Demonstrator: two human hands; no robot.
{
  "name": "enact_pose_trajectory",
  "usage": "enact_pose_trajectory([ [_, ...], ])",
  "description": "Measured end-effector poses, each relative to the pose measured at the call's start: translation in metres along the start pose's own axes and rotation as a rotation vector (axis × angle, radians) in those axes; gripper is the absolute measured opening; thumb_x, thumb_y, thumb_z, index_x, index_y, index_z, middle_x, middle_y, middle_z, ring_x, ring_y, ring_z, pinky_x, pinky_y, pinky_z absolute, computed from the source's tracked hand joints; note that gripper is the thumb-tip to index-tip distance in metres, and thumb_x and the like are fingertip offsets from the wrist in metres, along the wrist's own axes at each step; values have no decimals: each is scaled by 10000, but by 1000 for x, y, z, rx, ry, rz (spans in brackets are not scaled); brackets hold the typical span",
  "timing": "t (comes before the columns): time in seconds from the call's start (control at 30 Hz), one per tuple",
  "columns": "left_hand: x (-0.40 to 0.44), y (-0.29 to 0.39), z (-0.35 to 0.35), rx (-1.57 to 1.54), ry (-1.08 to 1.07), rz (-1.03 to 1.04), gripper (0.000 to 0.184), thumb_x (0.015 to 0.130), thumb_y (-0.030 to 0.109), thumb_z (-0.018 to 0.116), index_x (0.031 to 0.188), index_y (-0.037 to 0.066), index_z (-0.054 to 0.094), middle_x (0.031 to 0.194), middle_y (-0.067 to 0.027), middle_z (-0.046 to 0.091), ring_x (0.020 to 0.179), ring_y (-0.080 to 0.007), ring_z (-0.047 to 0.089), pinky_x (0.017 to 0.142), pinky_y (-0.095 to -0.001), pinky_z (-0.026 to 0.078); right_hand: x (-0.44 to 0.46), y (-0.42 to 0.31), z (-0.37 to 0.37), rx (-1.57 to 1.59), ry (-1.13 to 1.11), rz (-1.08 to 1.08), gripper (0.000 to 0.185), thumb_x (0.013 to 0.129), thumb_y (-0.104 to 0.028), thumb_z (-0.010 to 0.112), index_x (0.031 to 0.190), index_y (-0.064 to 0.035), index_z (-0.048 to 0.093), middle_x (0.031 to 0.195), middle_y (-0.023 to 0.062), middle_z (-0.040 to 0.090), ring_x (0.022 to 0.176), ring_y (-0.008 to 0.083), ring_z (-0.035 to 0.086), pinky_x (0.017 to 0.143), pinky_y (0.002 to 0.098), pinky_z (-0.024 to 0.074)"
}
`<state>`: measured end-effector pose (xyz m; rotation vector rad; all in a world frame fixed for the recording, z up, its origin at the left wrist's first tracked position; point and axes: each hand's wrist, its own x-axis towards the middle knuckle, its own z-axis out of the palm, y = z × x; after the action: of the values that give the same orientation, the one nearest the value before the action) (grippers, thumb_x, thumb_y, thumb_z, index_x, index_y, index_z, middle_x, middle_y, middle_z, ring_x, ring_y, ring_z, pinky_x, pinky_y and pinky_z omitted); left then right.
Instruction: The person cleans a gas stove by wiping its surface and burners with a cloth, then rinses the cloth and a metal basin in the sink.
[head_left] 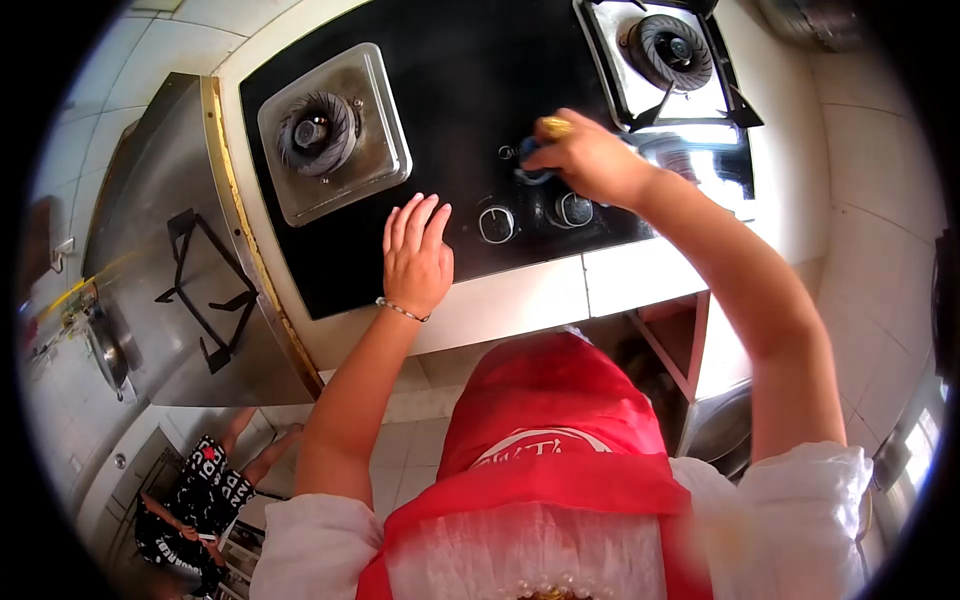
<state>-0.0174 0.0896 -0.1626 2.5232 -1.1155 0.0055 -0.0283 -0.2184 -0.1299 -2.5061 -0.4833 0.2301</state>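
My left hand (417, 262) lies flat on the front edge of the black glass gas stove (460, 80), fingers stretched out and holding nothing. Over the middle of the stove, my right hand (598, 165) is closed on a dark blue cloth (535, 165), which is partly hidden and blurred. Something yellow (553, 127) shows at its fingers. Just below this hand are two control knobs, a left knob (496, 224) and a right knob (573, 208). The left burner (318, 133) sits in a metal drip tray (385, 150) without a pan support.
At the upper right, another burner (672, 52) has its black pan support around it. A loose pan support (212, 290) rests on the steel counter (150, 220) at left. Beyond, at lower left, is another person (195, 500) in black patterned clothes. An open cabinet (675, 335) is under the counter.
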Motion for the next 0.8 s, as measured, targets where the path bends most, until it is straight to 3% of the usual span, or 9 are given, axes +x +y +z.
enact_pose_trajectory([
  [0.17,-1,-1,-1,6,-17,-8,455,798,48,558,1253,69,575,1355,-95,509,1322,-287,430,1130,-485,304,-23,2,-8,-16,-61,34,438,676,87,662,1051,-127,738,1081,115,601,1056,297,549,921,367,489],
  [0.3,2,-1,0,-8,1,-9,454,798,47,558,1251,68,577,1356,-96,508,1324,-289,427,1128,-487,305,-44,5,-6,-31,45,75,395,662,68,698,1006,-121,745,1060,112,596,1055,302,560,896,367,506],
  [0.43,0,1,0,6,-16,-2,456,796,45,562,1250,65,577,1358,-105,504,1326,-295,424,1128,-491,305,15,11,10,-108,190,-66,374,680,-2,661,1022,-140,719,994,98,629,936,311,548,849,382,483],
  [0.57,0,0,-2,-2,-25,7,454,798,46,561,1251,61,575,1358,-112,503,1325,-298,424,1130,-491,301,63,15,20,-39,358,6,342,735,-22,633,1039,-154,718,982,99,639,962,324,556,865,396,484],
  [0.7,-2,-1,0,17,-7,2,447,803,60,568,1250,68,578,1353,-102,513,1316,-292,433,1123,-486,313,-25,-7,10,-69,297,157,385,732,55,594,1044,-125,731,1074,116,582,979,331,543,849,402,496],
  [0.8,-2,-2,1,-7,14,5,447,802,62,571,1249,74,582,1352,-99,515,1316,-288,434,1124,-484,312,-89,-21,15,-113,296,303,399,691,71,647,1029,-117,744,1005,119,599,936,320,558,845,408,499],
])
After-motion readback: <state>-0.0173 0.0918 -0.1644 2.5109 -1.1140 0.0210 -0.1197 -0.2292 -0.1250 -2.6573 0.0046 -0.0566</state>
